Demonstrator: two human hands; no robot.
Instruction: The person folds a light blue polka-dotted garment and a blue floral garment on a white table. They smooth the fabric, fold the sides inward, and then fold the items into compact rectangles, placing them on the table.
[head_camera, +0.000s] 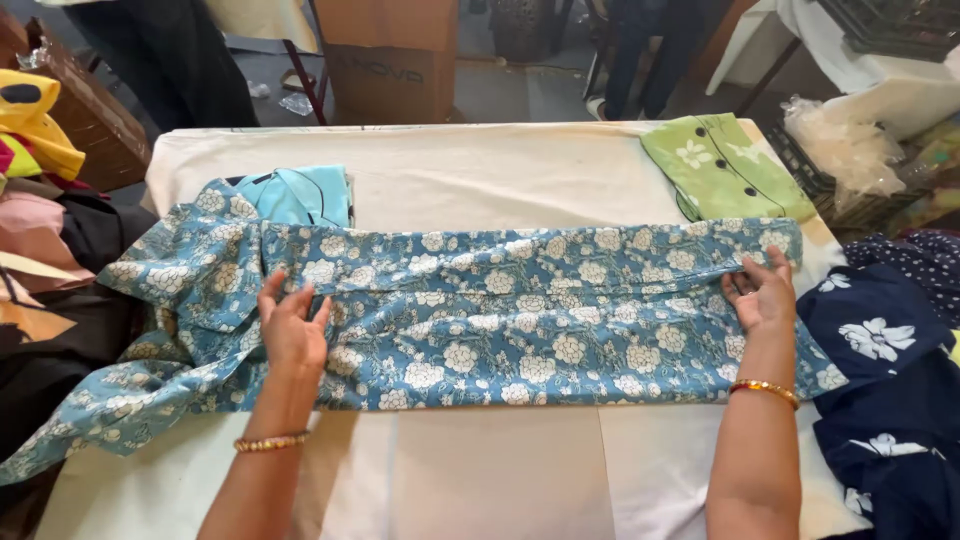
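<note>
Only the head view here, looking straight down. Both forearms reach in from the bottom edge, one on each side. The left hand (291, 325) lies palm down on the blue floral garment (500, 310), fingers spread and slightly curled, pressing the cloth flat rather than gripping it. The right hand (762, 292) sits at the far right end of the same garment, fingers loosely hooked on the folded edge; can't tell if it's really pinching the fabric or just resting on it. Each wrist has a gold bangle (271, 442), so two bangles total.

Count: two hands, one blue floral garment being handled, one green folded garment (722, 165) at the back right corner of the table, one plain light blue garment (298, 195) peeking out behind the floral one on the left, and one dark navy flowered cloth (885, 370) at the right edge.

The floral garment is medium blue with white flower clusters, folded into a long horizontal band across the middle of the cream-covered table (480, 165), with its left end bunched up and hanging off the table edge.
</note>
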